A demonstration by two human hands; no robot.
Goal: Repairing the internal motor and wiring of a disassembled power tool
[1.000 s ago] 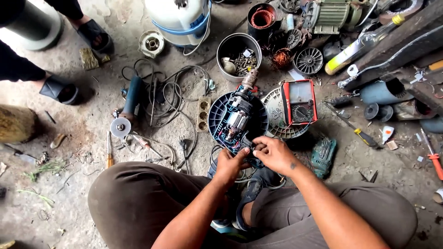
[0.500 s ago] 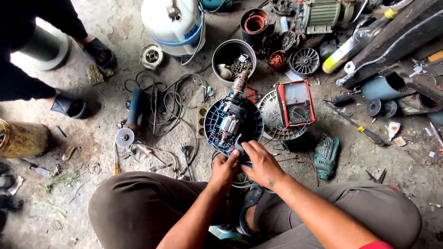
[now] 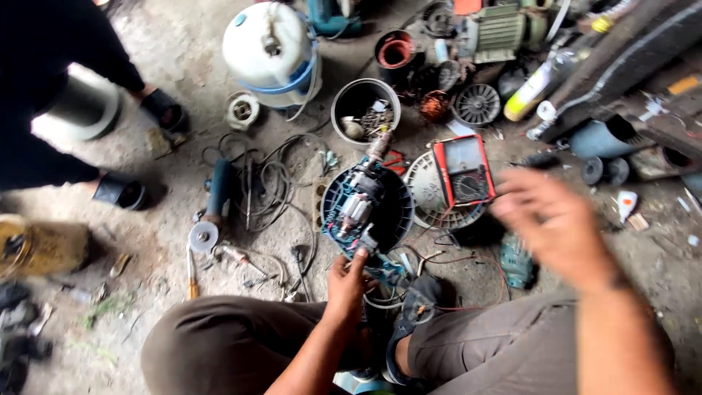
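Two hands now apart: left hand point(image 3: 349, 281) gripping blue motor housing point(image 3: 365, 208) at floor centre, between the knees; right hand point(image 3: 556, 227) lifted off since a moment ago, blurred, fingers spread, empty, raised near red multimeter point(image 3: 463, 170). Motor steadied single-handed.

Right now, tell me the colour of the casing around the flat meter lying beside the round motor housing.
Red, framing a dark face; the rectangular meter shows best in the head view.
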